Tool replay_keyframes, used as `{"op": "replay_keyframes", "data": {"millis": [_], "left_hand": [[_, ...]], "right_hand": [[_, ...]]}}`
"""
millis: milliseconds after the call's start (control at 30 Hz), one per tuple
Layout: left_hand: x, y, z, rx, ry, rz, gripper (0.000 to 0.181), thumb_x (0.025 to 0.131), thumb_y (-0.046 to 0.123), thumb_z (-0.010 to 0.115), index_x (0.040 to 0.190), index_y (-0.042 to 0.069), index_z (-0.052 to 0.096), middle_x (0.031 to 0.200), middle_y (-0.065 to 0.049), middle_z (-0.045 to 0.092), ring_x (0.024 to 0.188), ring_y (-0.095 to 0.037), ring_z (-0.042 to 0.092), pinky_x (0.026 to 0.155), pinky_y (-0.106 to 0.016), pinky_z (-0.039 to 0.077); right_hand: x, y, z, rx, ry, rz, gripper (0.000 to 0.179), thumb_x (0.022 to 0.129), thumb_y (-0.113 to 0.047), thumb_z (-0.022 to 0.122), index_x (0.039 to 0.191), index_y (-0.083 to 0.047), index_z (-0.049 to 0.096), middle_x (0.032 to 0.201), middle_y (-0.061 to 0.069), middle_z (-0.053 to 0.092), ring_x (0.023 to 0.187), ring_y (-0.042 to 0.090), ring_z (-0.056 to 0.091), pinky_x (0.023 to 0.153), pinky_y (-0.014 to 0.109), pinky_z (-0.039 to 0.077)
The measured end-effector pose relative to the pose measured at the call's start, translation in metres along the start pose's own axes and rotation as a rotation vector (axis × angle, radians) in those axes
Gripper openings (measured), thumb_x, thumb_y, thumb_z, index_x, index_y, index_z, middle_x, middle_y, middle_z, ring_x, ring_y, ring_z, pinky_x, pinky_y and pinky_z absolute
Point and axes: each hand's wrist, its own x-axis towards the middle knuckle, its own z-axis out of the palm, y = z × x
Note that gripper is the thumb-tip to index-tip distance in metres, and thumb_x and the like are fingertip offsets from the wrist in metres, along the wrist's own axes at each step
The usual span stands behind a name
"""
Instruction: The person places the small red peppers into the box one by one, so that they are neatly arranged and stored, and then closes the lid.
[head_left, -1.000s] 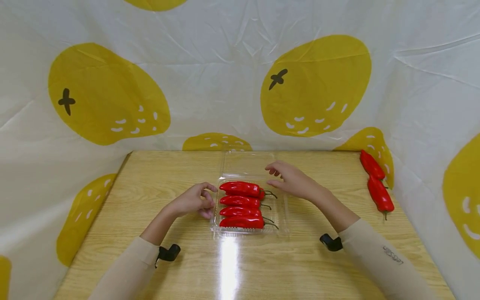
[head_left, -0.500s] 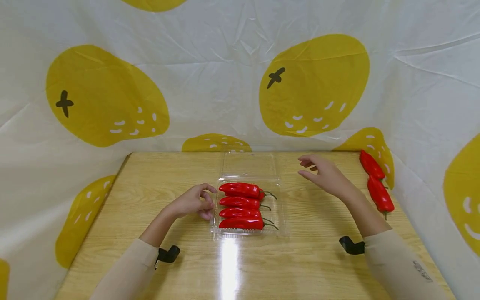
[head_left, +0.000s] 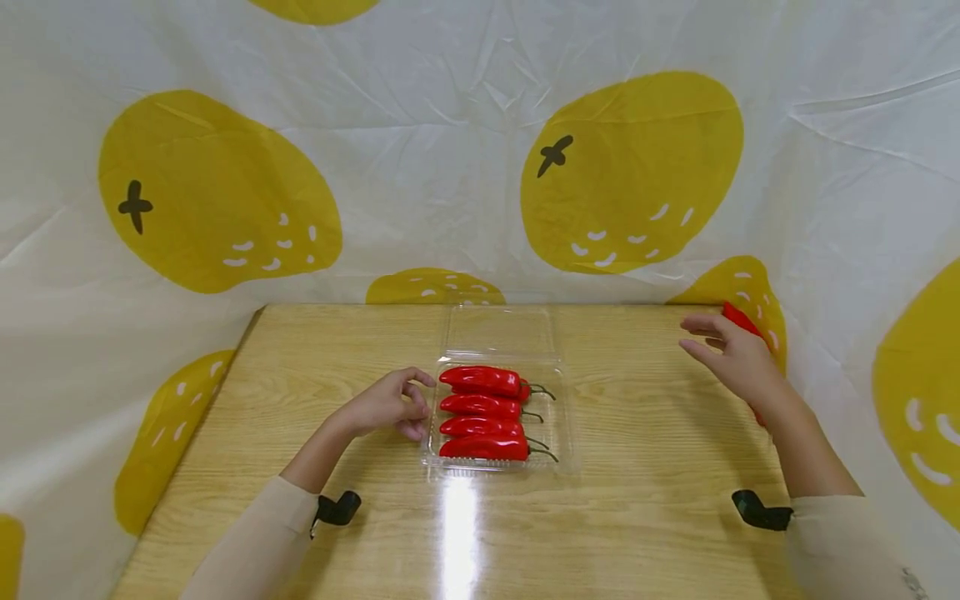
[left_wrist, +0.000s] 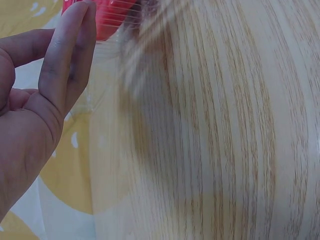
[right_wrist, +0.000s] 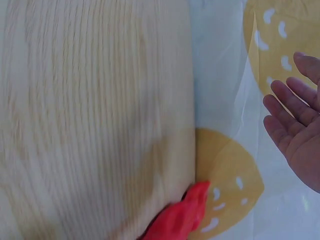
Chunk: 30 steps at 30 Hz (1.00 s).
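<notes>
An open clear plastic clamshell box (head_left: 552,433) lies mid-table with several red peppers (head_left: 480,405) in a row inside, green stems pointing right. My left hand (head_left: 384,403) is at the box's left edge, fingers loosely bent; whether they touch the plastic I cannot tell. The left wrist view shows those fingers extended beside the red of a pepper (left_wrist: 107,20). Over the table's right side hovers my right hand (head_left: 738,358), fingers relaxed and holding nothing. It partly covers the loose red peppers (head_left: 741,317) behind it; in the right wrist view one red pepper (right_wrist: 177,217) shows at the table edge.
The box's transparent lid (head_left: 498,331) is folded back toward the rear of the wooden table (head_left: 337,342). A white cloth with yellow fruit prints (head_left: 420,200) encloses the back and sides. Black wrist cameras (head_left: 339,507) sit at both cuffs.
My right hand has moved from above the box's right side across to the right, ending in front of the loose peppers. The left hand and box have stayed put.
</notes>
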Motion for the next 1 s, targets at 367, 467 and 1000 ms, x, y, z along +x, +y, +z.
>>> {"op": "replay_keyframes", "data": {"millis": [367,467,1000], "left_hand": [[-0.001,-0.001,0.000,-0.009,-0.003,0.000,0.047,0.099,-0.005,0.056,0.143,-0.009,0.039,0.095,-0.016,0.061,0.069,-0.024,0.072,0.068,-0.041,0.067],[-0.001,0.000,0.001,-0.010,0.003,0.001,0.048,0.099,-0.005,0.057,0.143,-0.009,0.039,0.095,-0.016,0.061,0.069,-0.024,0.072,0.068,-0.040,0.067],[-0.002,0.001,0.000,-0.012,-0.002,0.001,0.049,0.099,-0.005,0.057,0.144,-0.010,0.038,0.095,-0.016,0.061,0.068,-0.023,0.072,0.068,-0.040,0.067]], "right_hand": [[-0.022,0.049,-0.028,-0.084,-0.053,0.197,0.081,0.104,-0.051,0.056,0.158,0.004,0.029,0.158,0.036,0.033,0.131,0.066,0.038,0.098,0.081,0.038],[-0.028,0.060,-0.031,-0.087,-0.058,0.241,0.090,0.103,-0.052,0.055,0.160,0.006,0.018,0.160,0.039,0.025,0.134,0.067,0.033,0.098,0.083,0.036],[-0.046,0.107,-0.033,-0.174,-0.183,0.417,0.103,0.104,-0.056,0.050,0.146,0.029,0.010,0.141,0.054,0.031,0.127,0.069,0.035,0.103,0.077,0.038]]}}
